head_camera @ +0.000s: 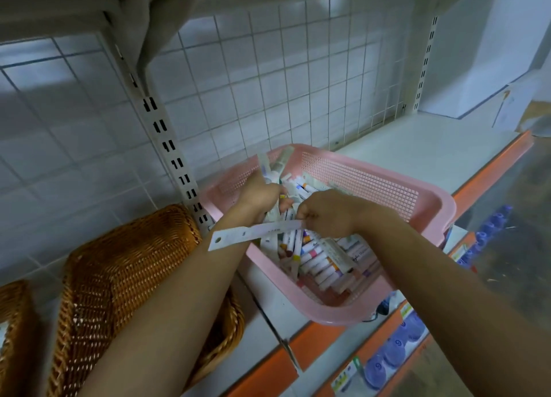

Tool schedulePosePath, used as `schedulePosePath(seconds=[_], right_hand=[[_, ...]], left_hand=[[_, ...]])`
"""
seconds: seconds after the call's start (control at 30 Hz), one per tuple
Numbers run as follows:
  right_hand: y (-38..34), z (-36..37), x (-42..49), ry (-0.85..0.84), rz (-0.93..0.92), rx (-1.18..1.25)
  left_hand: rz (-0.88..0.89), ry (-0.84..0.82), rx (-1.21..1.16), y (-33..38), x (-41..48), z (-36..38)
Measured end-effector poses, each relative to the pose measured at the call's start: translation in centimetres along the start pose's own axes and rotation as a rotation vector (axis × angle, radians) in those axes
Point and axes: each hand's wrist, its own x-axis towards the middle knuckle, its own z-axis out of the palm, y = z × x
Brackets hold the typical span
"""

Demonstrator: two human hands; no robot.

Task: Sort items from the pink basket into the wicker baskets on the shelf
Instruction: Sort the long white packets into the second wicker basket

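A pink plastic basket [372, 185] sits on the white shelf, filled with several white markers [322, 265] with coloured caps. Over its left side, my left hand [259, 195] grips a bundle of packaged pens [275, 167] that stick up out of the fist. My right hand [331, 213] pinches the end of a long flat white pen package [253, 234] with a hang hole, held out to the left across my left wrist. A wicker basket [125, 262] stands on the shelf to the left, partly hidden by my left forearm. A second wicker basket [13, 331] shows at the far left edge.
The white shelf [417, 146] has an orange front edge and a white wire grid back panel [283, 77]. A slotted upright [176, 164] stands between the baskets. On lower shelves at right are purple-capped bottles [393, 352]. Another shelf hangs overhead.
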Motion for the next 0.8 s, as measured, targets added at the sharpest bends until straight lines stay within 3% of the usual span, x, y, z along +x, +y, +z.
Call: schedulePosePath(seconds=[0.13,0.37,0.6,0.8], right_hand=[[-0.3,-1.0,-0.5,0.141,-0.010,0.085],[-2.0,-3.1,-2.0,0.353,-0.046,0.197],[-7.2,-2.5,-3.1,0.370,-0.037,0.537],[-13.7,0.3,-2.4,0.280,-0.037,0.817]], left_hand=[[0.063,0.064,0.007,1.5,-1.3,-0.7],[0.090,-0.026,0.197,4.0,-4.8,-4.0],[-0.018,-0.129,-0.240,1.7,-9.1,-8.3],[-0.050,-0.003,-0.440,-0.5,-12.9,-13.9]])
